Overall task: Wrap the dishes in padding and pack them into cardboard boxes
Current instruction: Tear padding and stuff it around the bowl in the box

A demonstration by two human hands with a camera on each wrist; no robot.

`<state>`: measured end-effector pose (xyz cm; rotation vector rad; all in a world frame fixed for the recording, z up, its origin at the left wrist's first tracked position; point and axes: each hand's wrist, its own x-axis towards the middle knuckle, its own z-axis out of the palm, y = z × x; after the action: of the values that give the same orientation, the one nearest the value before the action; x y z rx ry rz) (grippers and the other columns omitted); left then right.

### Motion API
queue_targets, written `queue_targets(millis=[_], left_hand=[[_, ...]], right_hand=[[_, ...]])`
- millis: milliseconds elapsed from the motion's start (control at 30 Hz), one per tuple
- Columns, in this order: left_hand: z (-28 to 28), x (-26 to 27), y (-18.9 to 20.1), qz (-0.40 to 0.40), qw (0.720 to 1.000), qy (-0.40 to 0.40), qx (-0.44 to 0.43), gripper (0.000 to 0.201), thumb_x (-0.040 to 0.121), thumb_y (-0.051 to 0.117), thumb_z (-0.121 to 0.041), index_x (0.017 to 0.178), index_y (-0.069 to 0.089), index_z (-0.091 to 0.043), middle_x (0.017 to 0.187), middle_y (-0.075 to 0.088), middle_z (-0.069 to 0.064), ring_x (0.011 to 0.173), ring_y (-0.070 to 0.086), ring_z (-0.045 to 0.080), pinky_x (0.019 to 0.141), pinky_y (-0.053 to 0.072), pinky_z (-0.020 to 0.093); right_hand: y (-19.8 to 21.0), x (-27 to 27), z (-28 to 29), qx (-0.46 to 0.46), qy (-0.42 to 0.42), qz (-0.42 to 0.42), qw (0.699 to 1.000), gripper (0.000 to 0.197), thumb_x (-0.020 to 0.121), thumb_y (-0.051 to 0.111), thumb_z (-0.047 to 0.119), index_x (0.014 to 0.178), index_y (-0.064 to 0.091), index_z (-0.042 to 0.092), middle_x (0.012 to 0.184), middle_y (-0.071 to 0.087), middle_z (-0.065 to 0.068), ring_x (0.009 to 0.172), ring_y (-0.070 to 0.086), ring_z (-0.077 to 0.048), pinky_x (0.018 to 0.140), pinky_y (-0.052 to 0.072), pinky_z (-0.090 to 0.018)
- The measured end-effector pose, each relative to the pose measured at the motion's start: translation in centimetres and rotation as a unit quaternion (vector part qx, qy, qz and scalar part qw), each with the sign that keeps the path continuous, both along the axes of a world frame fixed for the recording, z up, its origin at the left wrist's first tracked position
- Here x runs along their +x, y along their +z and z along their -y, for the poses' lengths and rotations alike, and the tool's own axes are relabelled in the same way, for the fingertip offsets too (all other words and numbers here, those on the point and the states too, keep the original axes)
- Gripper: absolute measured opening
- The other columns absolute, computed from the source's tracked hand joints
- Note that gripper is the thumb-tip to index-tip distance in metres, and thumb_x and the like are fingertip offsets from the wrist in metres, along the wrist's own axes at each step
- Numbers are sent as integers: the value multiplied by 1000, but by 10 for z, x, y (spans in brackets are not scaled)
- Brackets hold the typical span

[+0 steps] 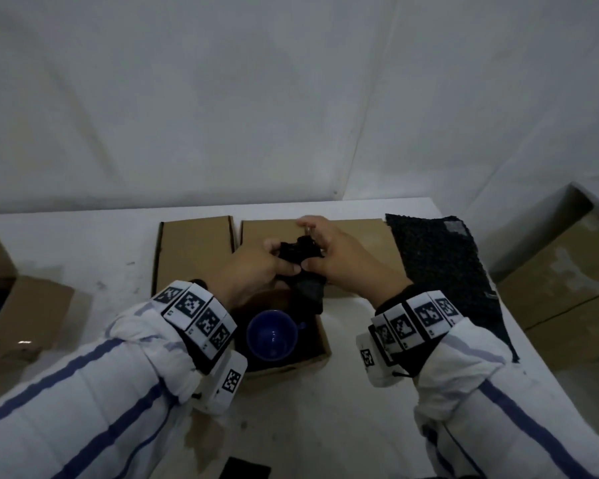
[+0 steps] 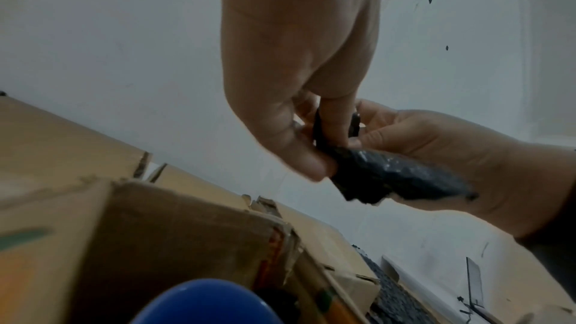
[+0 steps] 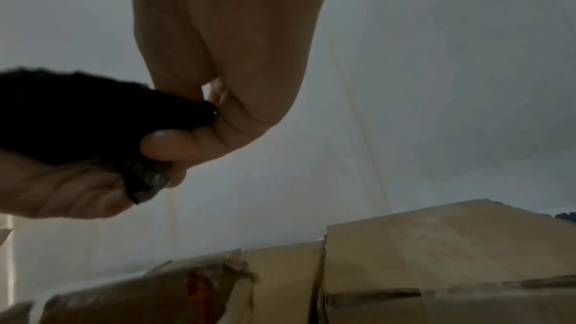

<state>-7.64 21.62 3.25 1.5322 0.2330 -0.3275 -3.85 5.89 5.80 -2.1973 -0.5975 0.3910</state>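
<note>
A crumpled black padding bundle (image 1: 300, 253) is held above the open cardboard box (image 1: 320, 335) at the table's middle. My left hand (image 1: 260, 267) grips its left side with thumb and fingers, and my right hand (image 1: 339, 257) pinches its right side and top. A small shiny tip pokes out at the top; what is wrapped inside stays hidden. A blue cup (image 1: 272, 335) stands upright in the box below my hands. The left wrist view shows the left hand (image 2: 299, 112) and right hand (image 2: 436, 154) on the bundle (image 2: 389, 176). In the right wrist view, right-hand fingers (image 3: 174, 144) press the bundle (image 3: 77, 117).
A flat black padding sheet (image 1: 440, 267) lies at the table's right. The box's flaps (image 1: 194, 250) lie open toward the wall. Another box (image 1: 25, 312) with a blue dish stands at the left edge. Larger cardboard boxes (image 1: 561, 288) sit beyond the right table edge.
</note>
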Motion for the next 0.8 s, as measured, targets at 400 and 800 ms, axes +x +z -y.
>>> queue_targets(millis=[400, 800], left_hand=[[-46, -17, -32, -31, 802, -186, 566, 19, 88, 50, -4, 96, 68, -3, 94, 69, 14, 84, 66, 25, 71, 54, 32], [-28, -19, -22, 16, 812, -151, 564, 20, 89, 48, -6, 108, 55, -7, 108, 57, 12, 88, 55, 23, 70, 46, 31]], right_hand=[[-32, -53, -27, -502, 277, 32, 819, 23, 94, 49, 15, 109, 61, 2, 72, 51, -4, 69, 49, -20, 71, 39, -30], [-49, -61, -8, -477, 288, 158, 815, 25, 94, 47, 17, 115, 61, 15, 117, 56, -9, 102, 54, -27, 92, 35, -39]])
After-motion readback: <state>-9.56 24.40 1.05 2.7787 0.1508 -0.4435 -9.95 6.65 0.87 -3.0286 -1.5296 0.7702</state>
